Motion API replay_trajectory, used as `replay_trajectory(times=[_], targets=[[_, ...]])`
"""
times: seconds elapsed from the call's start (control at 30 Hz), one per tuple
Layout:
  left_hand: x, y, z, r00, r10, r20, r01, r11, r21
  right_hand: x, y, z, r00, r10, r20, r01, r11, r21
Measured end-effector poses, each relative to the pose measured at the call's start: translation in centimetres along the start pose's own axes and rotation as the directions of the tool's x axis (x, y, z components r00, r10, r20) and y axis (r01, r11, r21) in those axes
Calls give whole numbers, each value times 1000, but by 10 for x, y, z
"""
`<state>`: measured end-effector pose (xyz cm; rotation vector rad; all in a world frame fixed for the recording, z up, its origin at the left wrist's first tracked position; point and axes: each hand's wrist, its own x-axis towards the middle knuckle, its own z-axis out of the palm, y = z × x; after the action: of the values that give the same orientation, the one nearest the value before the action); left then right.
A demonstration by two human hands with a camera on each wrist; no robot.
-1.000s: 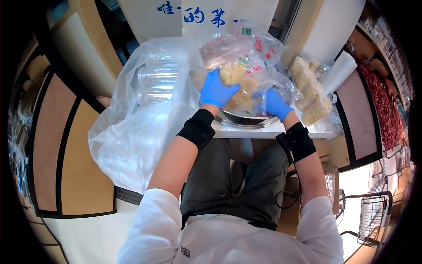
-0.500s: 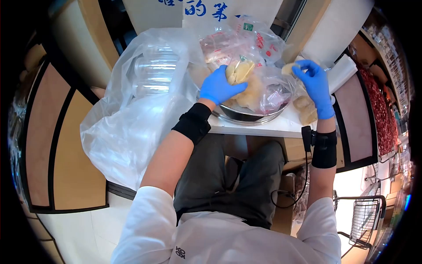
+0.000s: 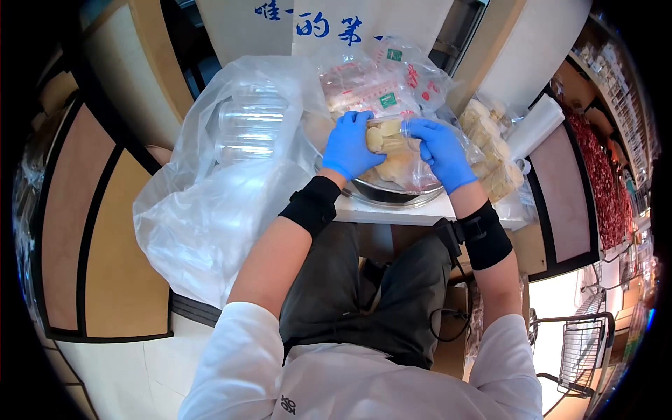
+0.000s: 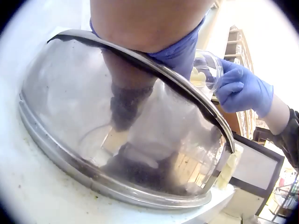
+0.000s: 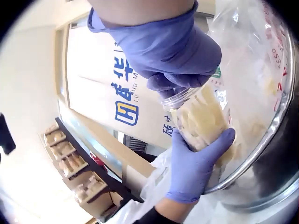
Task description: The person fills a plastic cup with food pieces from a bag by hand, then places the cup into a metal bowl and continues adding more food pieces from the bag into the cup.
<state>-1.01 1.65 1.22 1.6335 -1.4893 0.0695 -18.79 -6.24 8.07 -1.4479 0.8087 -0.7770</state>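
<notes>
A clear plastic jar (image 3: 384,133) of pale yellow pieces lies tilted above a steel bowl (image 3: 392,201). My gloved left hand (image 3: 350,148) grips the jar's body, thumb and fingers around it in the right wrist view (image 5: 192,167). My gloved right hand (image 3: 444,155) has its fingers curled at the jar's mouth (image 5: 180,99); whether they pinch a lid or a piece there is hidden. In the left wrist view the right hand (image 4: 244,88) touches the jar's clear end (image 4: 208,70). An opened plastic bag with pale contents (image 3: 395,170) lies in the bowl beneath.
A large translucent bag (image 3: 203,224) with stacked clear containers (image 3: 253,122) is left of the bowl. Printed plastic bags (image 3: 364,80) lie behind it. To the right are filled jars (image 3: 493,150) and a white roll (image 3: 537,126). A white panel with blue writing (image 3: 364,14) stands at the back.
My right hand went from the bag in the bowl out to the filled jars on the right, where it held something pale, then came back to the jar's mouth. My left hand stays near the bowl.
</notes>
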Motion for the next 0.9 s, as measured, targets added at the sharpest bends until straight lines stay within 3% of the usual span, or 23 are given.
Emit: replay_trajectory(times=[0.03,0.17,0.23,0.37,0.47,0.53,0.57,0.63,0.67,0.73,0.77,0.8,0.83,0.87,0.9], targets=[[0,1,-1,1000,-1,-4,1,1000,1,4,3,-5,989,67,129,-89,981,170],[-1,3,-3,1000,6,19,-7,999,46,1,-4,-4,958,129,257,-164,979,120],[0,3,-2,999,27,33,-28,998,60,-9,-17,4,934,211,288,-194,977,-87],[0,4,-3,998,41,48,-45,995,85,-3,-17,0,914,246,324,-185,961,-207],[-2,5,-2,998,12,57,-18,996,90,-3,-20,-7,918,192,347,-84,949,-302],[-1,4,-3,998,-15,54,11,997,80,-5,-25,-11,983,-3,185,52,963,-264],[-1,3,-2,998,-59,27,57,997,59,-3,-24,-16,982,-2,189,53,963,-266],[-2,0,0,995,-102,4,102,994,34,1,-15,-34,969,-227,94,235,967,-94],[-1,-2,1,993,-117,10,118,992,-55,4,-8,-48,970,-226,89,234,968,-92],[0,0,0,991,-130,22,132,981,-141,12,2,-69,922,-163,351,287,897,-337],[0,3,-2,984,-175,36,178,970,-164,13,5,-73,924,-163,346,283,899,-333],[-1,6,-3,974,-220,52,226,956,-186,11,7,-75,908,-100,407,353,708,-611],[0,4,-1,974,-216,62,224,957,-182,10,9,-77,897,-18,442,406,431,-806],[0,-1,3,978,-205,34,208,960,-186,13,21,-79,901,-18,434,396,442,-805],[0,-3,5,981,-194,4,192,963,-189,23,40,-80,862,-15,507,484,326,-812]])
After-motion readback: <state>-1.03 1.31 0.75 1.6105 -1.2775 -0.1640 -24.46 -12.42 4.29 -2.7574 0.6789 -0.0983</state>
